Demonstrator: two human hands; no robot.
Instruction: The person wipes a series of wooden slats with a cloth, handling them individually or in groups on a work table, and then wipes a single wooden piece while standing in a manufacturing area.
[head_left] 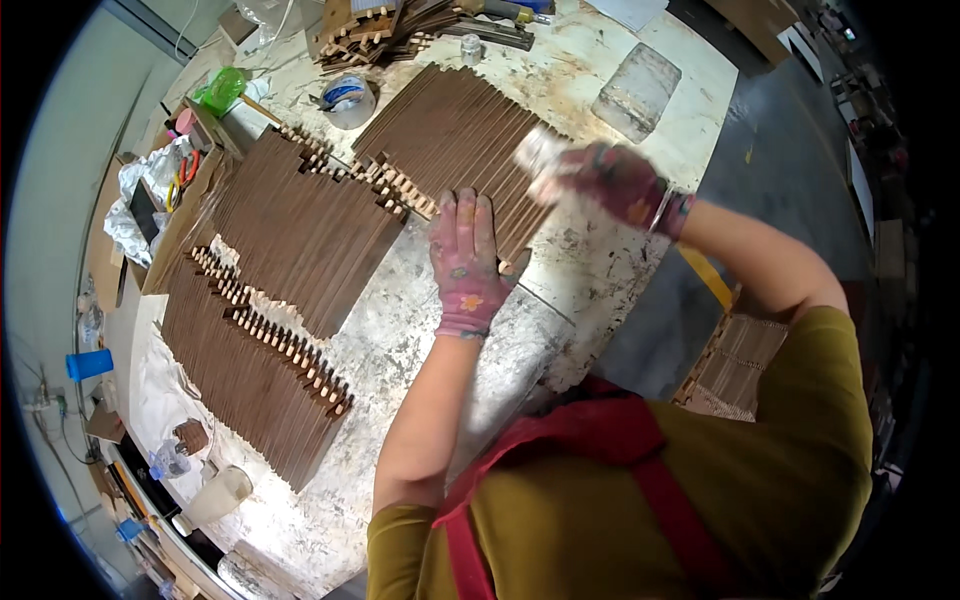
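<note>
My left hand (466,265), in a stained pink glove, lies flat with its fingers stretched out. It rests at the near end of a block of brown wooden strips (450,125) set side by side. My right hand (617,185), gloved alike and blurred, is closed on a crumpled white cloth (538,150) over the right edge of that block. Pale pegs (395,183) stick out of the strip ends near my left fingers. A second block of brown strips (300,220) and a third one (240,370) lie to the left, with more pegs (285,340) between them.
A tub with blue inside (347,102) and a small jar (471,49) stand beyond the strips. Loose wood pieces (375,45) are heaped at the far edge. A translucent box (637,92) lies far right. At left are a cardboard box (190,220) and a plastic bottle (215,497).
</note>
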